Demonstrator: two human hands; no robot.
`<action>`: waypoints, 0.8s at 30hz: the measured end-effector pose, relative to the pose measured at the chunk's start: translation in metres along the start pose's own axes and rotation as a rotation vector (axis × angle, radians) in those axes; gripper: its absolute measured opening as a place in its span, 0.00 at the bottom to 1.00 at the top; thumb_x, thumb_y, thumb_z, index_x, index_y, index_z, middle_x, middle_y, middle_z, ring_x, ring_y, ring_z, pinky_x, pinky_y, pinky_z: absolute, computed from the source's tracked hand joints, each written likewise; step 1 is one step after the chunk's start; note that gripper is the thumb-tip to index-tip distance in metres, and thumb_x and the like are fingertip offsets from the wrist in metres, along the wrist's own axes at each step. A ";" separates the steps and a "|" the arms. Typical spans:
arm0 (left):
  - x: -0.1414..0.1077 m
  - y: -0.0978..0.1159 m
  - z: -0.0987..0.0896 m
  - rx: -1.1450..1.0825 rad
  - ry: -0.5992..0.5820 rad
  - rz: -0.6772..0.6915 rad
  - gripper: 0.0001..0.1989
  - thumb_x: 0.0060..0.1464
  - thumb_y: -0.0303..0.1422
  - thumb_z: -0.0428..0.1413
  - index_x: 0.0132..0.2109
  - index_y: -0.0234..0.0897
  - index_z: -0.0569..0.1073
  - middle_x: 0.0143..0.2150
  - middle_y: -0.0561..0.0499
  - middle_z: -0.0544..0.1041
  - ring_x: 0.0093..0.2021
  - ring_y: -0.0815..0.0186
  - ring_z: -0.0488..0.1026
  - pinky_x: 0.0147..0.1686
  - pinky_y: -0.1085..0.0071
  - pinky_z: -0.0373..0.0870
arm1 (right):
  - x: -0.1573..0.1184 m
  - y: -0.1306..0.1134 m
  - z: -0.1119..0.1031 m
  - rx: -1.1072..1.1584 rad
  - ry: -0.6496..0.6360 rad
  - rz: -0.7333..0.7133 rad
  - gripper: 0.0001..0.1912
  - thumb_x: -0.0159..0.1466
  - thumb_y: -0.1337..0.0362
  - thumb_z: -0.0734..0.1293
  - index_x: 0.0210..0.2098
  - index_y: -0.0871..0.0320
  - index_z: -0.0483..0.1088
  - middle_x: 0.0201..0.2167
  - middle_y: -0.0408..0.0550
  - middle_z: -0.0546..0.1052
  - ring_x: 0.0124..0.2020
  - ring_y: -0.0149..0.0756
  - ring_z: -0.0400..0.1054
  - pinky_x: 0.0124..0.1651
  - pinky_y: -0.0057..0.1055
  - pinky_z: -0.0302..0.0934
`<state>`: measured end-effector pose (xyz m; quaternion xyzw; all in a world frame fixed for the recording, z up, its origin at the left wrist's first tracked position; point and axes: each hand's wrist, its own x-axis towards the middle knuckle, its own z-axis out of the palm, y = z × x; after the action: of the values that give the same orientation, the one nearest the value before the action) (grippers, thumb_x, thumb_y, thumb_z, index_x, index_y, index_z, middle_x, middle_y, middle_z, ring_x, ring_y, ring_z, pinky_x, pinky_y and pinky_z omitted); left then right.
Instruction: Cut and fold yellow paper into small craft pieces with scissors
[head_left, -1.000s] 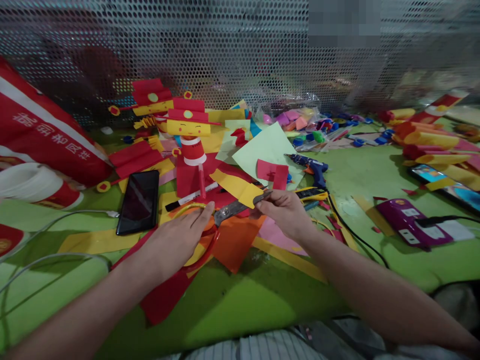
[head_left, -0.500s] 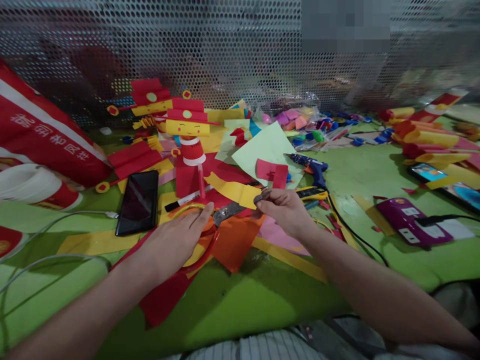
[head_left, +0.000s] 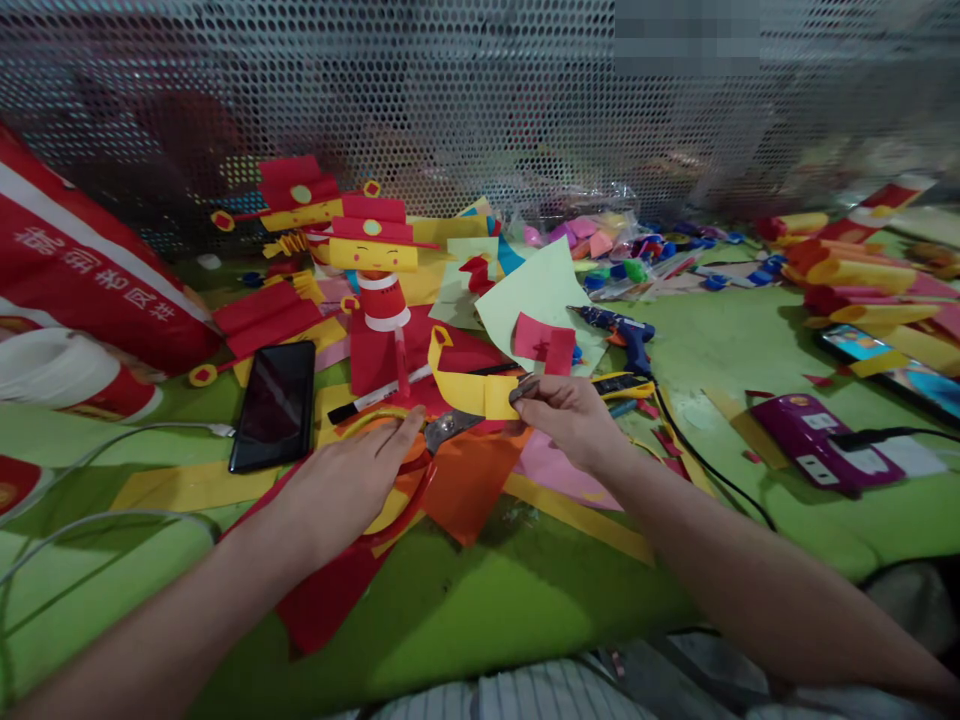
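My left hand [head_left: 360,485] is closed at the handles of the scissors [head_left: 448,430], its fingertips partly hidden. One red handle loop shows below the hand, and the blades point right. My right hand [head_left: 574,415] pinches the right end of a yellow paper strip [head_left: 476,395] together with a small dark grey piece [head_left: 525,388], which may be the tip of the scissors. The strip passes over the blades, and its left end curls upward into a small loop. Beneath the scissors lies orange paper [head_left: 476,480], with red paper [head_left: 330,600] nearer to me.
Paper-cup figures with red hats [head_left: 375,240] stand behind. A black phone [head_left: 274,405] and paper cup [head_left: 82,375] lie left. To the right are a glue gun [head_left: 626,335], a cutter [head_left: 622,385] and a purple power strip [head_left: 825,445]. A perforated metal panel [head_left: 450,100] closes the back.
The yellow strip's left end has curled up into a loop, where it lay flatter before. Both hands and the scissors stay almost in place.
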<state>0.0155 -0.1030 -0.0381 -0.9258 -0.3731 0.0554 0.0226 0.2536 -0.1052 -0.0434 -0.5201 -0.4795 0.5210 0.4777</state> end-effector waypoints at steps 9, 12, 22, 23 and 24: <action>0.000 -0.001 -0.001 0.004 -0.023 -0.002 0.31 0.50 0.20 0.41 0.62 0.30 0.55 0.55 0.39 0.70 0.51 0.57 0.71 0.44 0.62 0.71 | -0.001 -0.005 0.001 0.031 0.016 0.046 0.03 0.42 0.65 0.63 0.15 0.57 0.67 0.12 0.39 0.70 0.16 0.29 0.65 0.20 0.26 0.61; -0.001 -0.003 -0.001 -0.033 -0.036 -0.012 0.30 0.50 0.19 0.41 0.62 0.30 0.55 0.55 0.39 0.71 0.50 0.57 0.72 0.44 0.61 0.71 | 0.000 -0.001 -0.002 0.016 0.004 0.031 0.03 0.43 0.66 0.63 0.15 0.57 0.67 0.13 0.40 0.70 0.16 0.29 0.66 0.21 0.26 0.61; 0.007 -0.001 -0.007 -0.023 -0.123 -0.148 0.28 0.54 0.25 0.45 0.62 0.32 0.56 0.57 0.40 0.69 0.53 0.55 0.69 0.45 0.63 0.70 | 0.012 0.007 -0.007 0.140 0.132 0.021 0.11 0.43 0.59 0.71 0.17 0.59 0.67 0.12 0.39 0.70 0.14 0.25 0.63 0.21 0.25 0.60; 0.008 0.000 -0.005 -0.024 -0.125 -0.159 0.27 0.54 0.27 0.46 0.62 0.33 0.57 0.57 0.40 0.69 0.52 0.54 0.70 0.43 0.63 0.71 | 0.013 0.008 -0.007 0.171 0.142 0.013 0.12 0.43 0.58 0.71 0.18 0.59 0.67 0.12 0.39 0.70 0.14 0.25 0.63 0.20 0.25 0.60; 0.009 0.000 -0.003 -0.031 -0.124 -0.165 0.26 0.55 0.28 0.47 0.62 0.34 0.58 0.57 0.40 0.69 0.51 0.54 0.71 0.42 0.63 0.71 | 0.014 0.009 -0.008 0.203 0.144 0.002 0.13 0.43 0.58 0.72 0.18 0.59 0.68 0.13 0.38 0.70 0.14 0.25 0.63 0.20 0.25 0.60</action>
<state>0.0223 -0.0973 -0.0356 -0.8870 -0.4496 0.1049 -0.0105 0.2613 -0.0922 -0.0535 -0.5058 -0.3882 0.5286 0.5605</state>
